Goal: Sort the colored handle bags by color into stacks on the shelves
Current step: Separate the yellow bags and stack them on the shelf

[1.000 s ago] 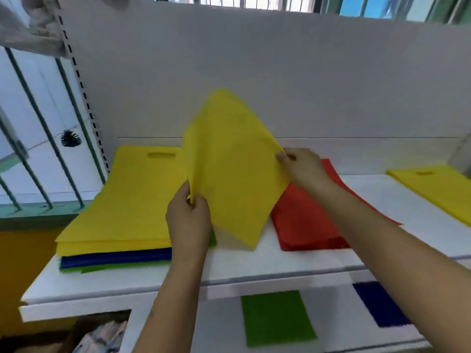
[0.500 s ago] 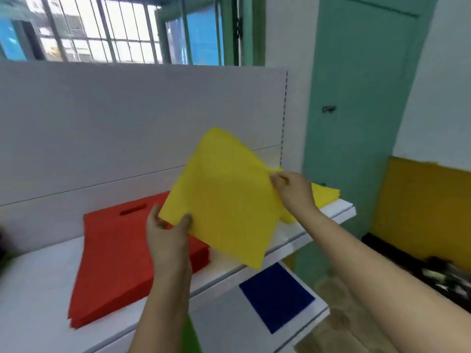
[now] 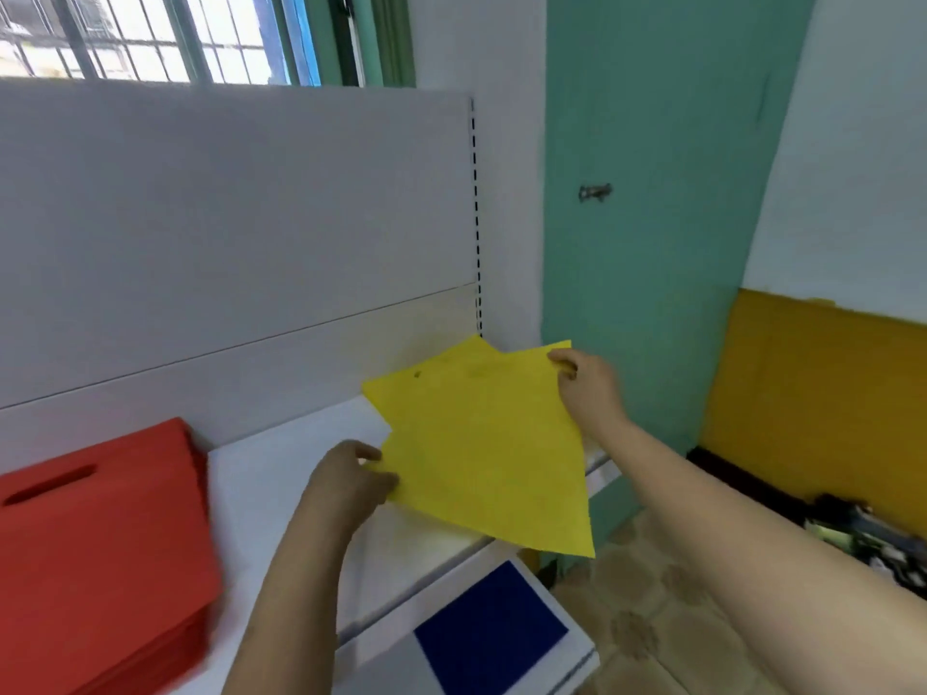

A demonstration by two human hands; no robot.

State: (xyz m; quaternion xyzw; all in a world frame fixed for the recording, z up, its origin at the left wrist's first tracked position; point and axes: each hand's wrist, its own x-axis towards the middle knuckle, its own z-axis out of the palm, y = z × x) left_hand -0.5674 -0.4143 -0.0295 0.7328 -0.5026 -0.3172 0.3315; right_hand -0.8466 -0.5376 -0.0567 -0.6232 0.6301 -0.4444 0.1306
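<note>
Yellow bag [image 3: 481, 443] held flat over rt end of upper shelf [image 3: 281, 474], above other yellow bags. L hand [image 3: 346, 481] fingers pinch its near-left edge; R hand [image 3: 587, 388] fingers pinch far-right corner. Red stack [image 3: 100, 544] at left on same shelf; blue bag [image 3: 491, 639] on lower shelf.

Bright, even daylight enters through the barred green-framed window [image 3: 165, 37] at top left. Shadows are soft and faint. Motion blur smears the red fabric bag stack [image 3: 100, 554], and wide-angle distortion bends edges.
</note>
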